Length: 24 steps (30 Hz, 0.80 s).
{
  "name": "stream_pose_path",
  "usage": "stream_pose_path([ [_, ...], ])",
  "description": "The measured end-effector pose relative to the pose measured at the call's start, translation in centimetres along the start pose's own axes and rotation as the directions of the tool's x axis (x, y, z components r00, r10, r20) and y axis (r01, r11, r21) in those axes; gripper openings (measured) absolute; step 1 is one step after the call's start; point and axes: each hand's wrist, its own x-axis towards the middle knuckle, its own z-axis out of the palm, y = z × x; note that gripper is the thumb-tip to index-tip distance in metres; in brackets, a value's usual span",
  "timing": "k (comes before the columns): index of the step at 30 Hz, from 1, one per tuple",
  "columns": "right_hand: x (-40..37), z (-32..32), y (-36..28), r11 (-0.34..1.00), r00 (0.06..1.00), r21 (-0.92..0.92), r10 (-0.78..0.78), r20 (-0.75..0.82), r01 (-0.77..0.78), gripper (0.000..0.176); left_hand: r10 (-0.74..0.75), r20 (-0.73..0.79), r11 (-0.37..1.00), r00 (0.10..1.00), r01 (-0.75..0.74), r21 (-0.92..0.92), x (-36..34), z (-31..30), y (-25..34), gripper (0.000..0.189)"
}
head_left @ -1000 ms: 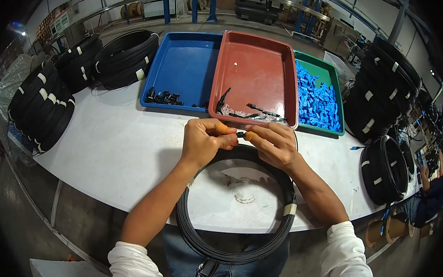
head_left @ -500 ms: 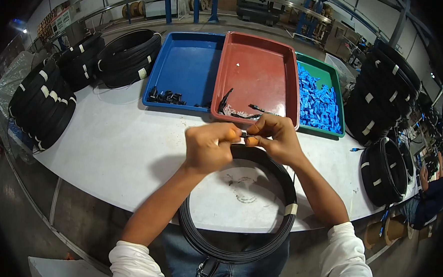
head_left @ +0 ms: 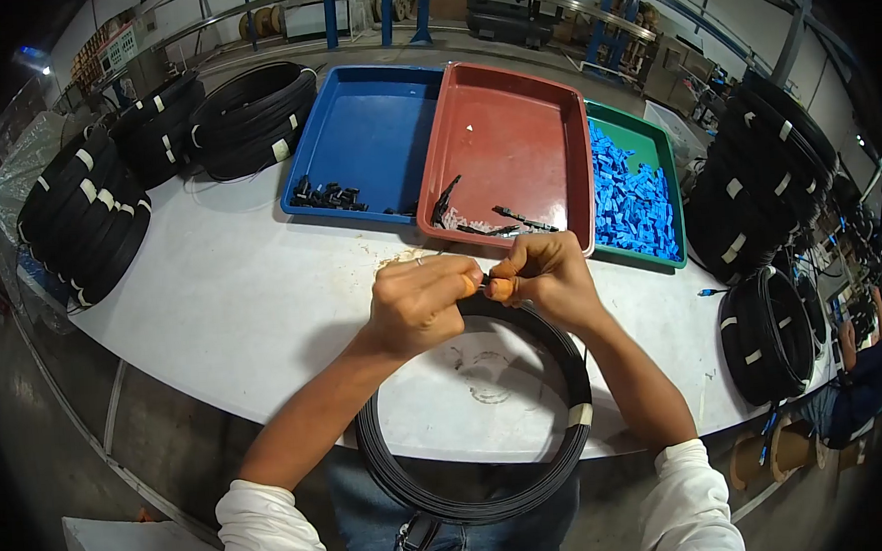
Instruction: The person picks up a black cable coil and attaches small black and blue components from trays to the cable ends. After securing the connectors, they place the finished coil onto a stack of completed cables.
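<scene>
Over the far rim of a coil of black cable [head_left: 368, 441], both hands meet at a small black piece [head_left: 485, 279]. My left hand [head_left: 420, 301] pinches it from the left, fingers closed. From the right, my right hand [head_left: 551, 282] grips it between thumb and fingers. The fingertips hide most of the piece. The coil, with a white tape band, lies partly on the white table [head_left: 212, 287] and overhangs its front edge. Just beyond the hands is a red tray [head_left: 513, 122] with dark parts and small clear pieces.
A blue tray [head_left: 372, 109] with black parts stands left of the red one, a green tray [head_left: 643, 130] of blue connectors right. Black cable coils [head_left: 84, 219] stand on the left, more coils [head_left: 763, 338] on the right. Another person [head_left: 866, 383] is at the far right.
The fingertips have shifted slightly around the small black piece, and the two hands are a little closer together. The coil has stayed in place.
</scene>
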Motion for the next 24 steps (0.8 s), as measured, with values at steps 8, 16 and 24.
stream_pose_path([
  [8, 0.4, -0.3, 0.8, 0.861, 0.925, -0.384, -0.377, -0.041, 0.334, 0.019, -0.395, 0.048, 0.898, 0.918, 0.396, -0.192, -0.3, 0.3, -0.4, 0.011],
  [16, 0.4, -0.1, 1.4, 0.724, 0.841, -0.518, -0.541, -0.014, 0.457, 0.023, -0.566, 0.159, 0.742, 0.809, 0.584, -0.329, -0.6, 0.1, -0.6, 0.009],
  [24, 0.6, -0.2, 2.1, 0.265, 0.582, -0.739, -0.787, 0.206, 0.620, 0.022, -0.746, 0.368, 0.377, 0.555, 0.808, -0.453, -0.6, 0.3, -1.0, 0.004],
])
